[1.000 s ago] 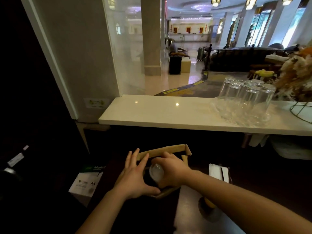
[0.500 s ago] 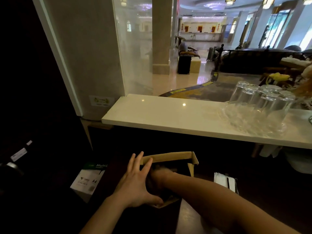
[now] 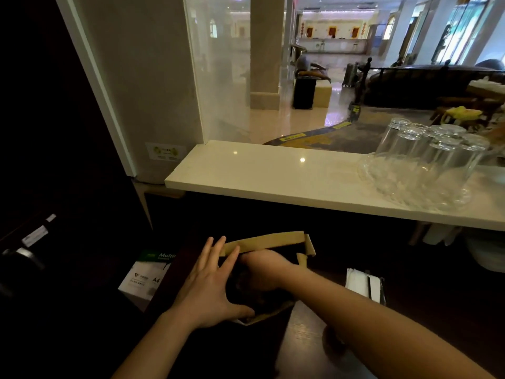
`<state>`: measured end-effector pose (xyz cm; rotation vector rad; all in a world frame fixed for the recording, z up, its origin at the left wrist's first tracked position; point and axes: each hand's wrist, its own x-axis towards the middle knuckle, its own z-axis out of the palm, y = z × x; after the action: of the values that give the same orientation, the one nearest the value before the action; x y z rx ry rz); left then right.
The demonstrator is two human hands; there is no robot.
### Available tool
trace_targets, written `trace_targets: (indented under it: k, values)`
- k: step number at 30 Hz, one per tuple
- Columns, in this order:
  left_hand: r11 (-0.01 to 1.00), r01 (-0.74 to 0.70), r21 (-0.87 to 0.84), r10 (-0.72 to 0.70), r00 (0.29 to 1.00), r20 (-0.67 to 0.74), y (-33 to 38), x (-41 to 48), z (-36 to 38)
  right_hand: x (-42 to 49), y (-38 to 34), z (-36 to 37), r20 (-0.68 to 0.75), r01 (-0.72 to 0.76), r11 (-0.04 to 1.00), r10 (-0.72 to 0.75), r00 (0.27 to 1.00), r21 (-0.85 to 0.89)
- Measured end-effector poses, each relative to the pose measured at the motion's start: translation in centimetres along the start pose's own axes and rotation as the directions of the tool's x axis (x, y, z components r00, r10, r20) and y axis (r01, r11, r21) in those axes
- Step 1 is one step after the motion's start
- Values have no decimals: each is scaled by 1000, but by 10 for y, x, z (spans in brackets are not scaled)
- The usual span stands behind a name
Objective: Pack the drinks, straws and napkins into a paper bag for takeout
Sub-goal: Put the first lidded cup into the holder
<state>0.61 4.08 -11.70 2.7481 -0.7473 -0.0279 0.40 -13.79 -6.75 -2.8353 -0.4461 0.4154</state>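
Head view showed the left hand (image 3: 210,291) spread flat, bracing the flimsy paper bag (image 3: 269,242) on the dark counter, while the right hand (image 3: 262,272) reached inside, grip hidden.

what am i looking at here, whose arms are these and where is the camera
The camera sits on a person's head, looking forward and down, so the two bare arms are the wearer's own. The left hand lies flat against the side of an open brown paper bag on a dark counter. The right hand reaches down into the bag; what it holds is hidden. White folded napkins with a black straw lie to the right. Upturned clear drinking glasses stand on the pale marble ledge behind.
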Motion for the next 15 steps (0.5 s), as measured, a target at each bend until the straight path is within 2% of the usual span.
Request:
trace_targets:
  k: [3, 5, 7, 9, 10, 12, 15]
  values:
    - [1000, 11, -13, -11, 1000, -7, 0, -2, -3, -57, 4, -26, -349, 48, 985, 13, 937, 166]
    - [1000, 10, -7, -10, 1000, 19, 1, -3, -5, -99, 21, -30, -516, 34, 946, 146, 844, 322]
    - [1000, 6, -11, -6, 999, 34, 2, -4, -7, -134, 47, -23, -589, -40, 900, 316, 743, 433]
    - [1000, 3, -29, -1, 999, 46, 4, -4, -11, -161, 77, -6, -579, -185, 856, 470, 666, 482]
    - [999, 4, -35, -2, 999, 53, 6, -5, -13, -171, 91, 6, -537, -267, 827, 533, 654, 495]
    - [1000, 7, -27, -6, 998, 58, 8, -5, -15, -185, 112, 31, -415, -413, 768, 622, 664, 490]
    - [1000, 8, -13, -7, 998, 61, 13, -7, -15, -192, 129, 73, -217, -551, 745, 649, 729, 375]
